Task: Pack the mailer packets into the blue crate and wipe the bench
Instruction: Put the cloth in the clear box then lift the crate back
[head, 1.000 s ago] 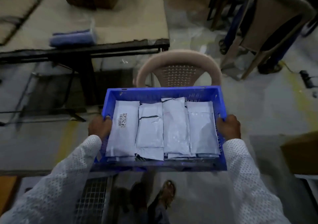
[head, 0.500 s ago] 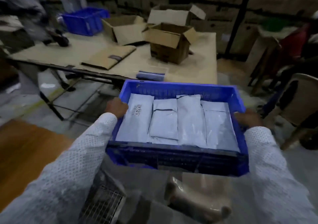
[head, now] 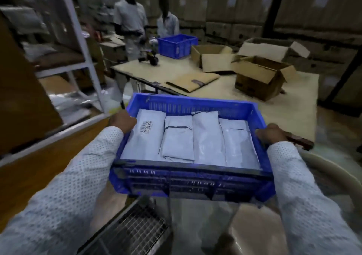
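From the head camera, the blue crate (head: 193,178) is being carried at waist height, its left rim gripped by the left hand (head: 121,120) and its right rim by the right hand (head: 271,134), fingers curling over the edges. Four white mailer packets (head: 207,137) are lying side by side inside, filling the floor of it; the leftmost is showing a barcode label (head: 146,127).

Ahead, the bench (head: 254,98) is sitting just beyond the crate's far wall, carrying open cardboard boxes (head: 260,76), a flattened carton (head: 195,79) and a second blue crate (head: 177,46) at its far end. Two people (head: 130,22) are standing by that end. A white shelving frame (head: 78,45) is crowding the left side, and a wooden surface (head: 45,156) is running close under the left sleeve.

The fingertips are hiding under the rims. The whole picture is dim and smeared, so the small dark items on the bench are not readable. A wire grid (head: 135,231) below is cut off by the frame.

Bare bench top is lying open right of the flattened carton.
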`<act>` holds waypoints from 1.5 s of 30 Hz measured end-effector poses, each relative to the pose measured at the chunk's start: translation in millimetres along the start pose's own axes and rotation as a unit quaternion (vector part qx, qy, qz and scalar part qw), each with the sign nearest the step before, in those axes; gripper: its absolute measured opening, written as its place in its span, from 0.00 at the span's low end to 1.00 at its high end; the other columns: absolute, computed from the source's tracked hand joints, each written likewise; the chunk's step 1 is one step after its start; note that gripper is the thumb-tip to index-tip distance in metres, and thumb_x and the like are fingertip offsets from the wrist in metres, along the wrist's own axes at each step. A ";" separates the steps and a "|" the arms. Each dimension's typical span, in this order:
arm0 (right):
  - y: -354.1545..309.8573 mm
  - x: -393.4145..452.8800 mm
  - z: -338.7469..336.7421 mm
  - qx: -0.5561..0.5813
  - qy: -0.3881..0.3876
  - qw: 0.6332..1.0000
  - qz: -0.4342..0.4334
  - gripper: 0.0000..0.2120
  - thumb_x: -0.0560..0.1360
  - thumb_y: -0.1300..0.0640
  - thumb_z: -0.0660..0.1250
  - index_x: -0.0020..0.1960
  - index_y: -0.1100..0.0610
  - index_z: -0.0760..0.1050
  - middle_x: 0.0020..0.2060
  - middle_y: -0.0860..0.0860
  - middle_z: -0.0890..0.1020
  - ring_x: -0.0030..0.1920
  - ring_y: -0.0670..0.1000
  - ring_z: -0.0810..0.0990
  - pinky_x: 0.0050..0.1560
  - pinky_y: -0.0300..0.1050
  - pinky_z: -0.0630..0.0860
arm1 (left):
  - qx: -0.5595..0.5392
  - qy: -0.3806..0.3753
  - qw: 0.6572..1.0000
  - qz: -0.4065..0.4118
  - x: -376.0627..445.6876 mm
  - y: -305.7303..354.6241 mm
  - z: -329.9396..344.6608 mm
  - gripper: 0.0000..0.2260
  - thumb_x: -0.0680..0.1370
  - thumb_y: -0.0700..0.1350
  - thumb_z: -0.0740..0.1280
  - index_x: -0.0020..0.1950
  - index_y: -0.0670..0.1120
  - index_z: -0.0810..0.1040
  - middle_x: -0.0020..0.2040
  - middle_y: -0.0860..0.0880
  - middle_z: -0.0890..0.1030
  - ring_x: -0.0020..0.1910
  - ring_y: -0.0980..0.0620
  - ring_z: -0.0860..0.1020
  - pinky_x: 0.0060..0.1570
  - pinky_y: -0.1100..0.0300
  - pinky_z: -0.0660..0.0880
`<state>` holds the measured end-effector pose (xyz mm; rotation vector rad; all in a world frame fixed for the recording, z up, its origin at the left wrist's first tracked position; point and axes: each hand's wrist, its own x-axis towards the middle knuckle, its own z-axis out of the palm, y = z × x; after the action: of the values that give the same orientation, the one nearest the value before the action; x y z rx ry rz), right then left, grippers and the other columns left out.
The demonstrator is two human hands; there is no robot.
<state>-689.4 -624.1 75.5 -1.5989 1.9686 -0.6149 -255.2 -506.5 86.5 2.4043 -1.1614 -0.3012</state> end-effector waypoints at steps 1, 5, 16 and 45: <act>-12.1 -4.2 10.8 0.004 -0.007 1.000 -0.015 0.10 0.74 0.62 0.65 0.34 0.59 0.69 0.42 0.63 0.78 0.43 0.62 0.79 0.43 0.48 0.72 | 0.000 0.009 1.000 -0.010 -4.1 -15.6 -10.6 0.16 0.78 0.42 0.63 0.62 0.35 0.74 0.63 0.31 0.76 0.61 0.34 0.76 0.56 0.51 0.73; -56.6 -16.9 49.1 0.007 -0.034 0.998 -0.059 0.05 0.74 0.60 0.66 0.43 0.62 0.73 0.45 0.62 0.77 0.47 0.64 0.80 0.45 0.51 0.74 | -0.003 0.047 0.997 -0.061 -21.0 -70.7 -46.8 0.17 0.78 0.43 0.62 0.65 0.38 0.72 0.63 0.34 0.77 0.56 0.37 0.77 0.49 0.52 0.71; -161.0 -42.5 122.6 -0.002 -0.096 0.984 -0.148 0.09 0.71 0.61 0.66 0.48 0.66 0.77 0.46 0.65 0.81 0.46 0.63 0.81 0.47 0.53 0.77 | -0.001 0.102 0.981 -0.163 -59.0 -181.1 -106.8 0.16 0.77 0.43 0.62 0.57 0.32 0.78 0.56 0.30 0.80 0.55 0.34 0.79 0.51 0.51 0.75; -391.1 19.8 362.7 -0.070 -0.278 0.902 -0.321 0.18 0.77 0.57 0.66 0.61 0.69 0.73 0.59 0.67 0.77 0.58 0.64 0.78 0.50 0.48 0.72 | -0.067 0.184 0.896 -0.398 4.5 -305.2 -118.8 0.11 0.78 0.39 0.62 0.56 0.33 0.77 0.54 0.31 0.80 0.52 0.35 0.80 0.46 0.50 0.75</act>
<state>-166.5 -728.2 49.1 -2.2251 1.0734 -0.1948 1.8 -308.4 42.4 2.5387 0.0486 -0.1473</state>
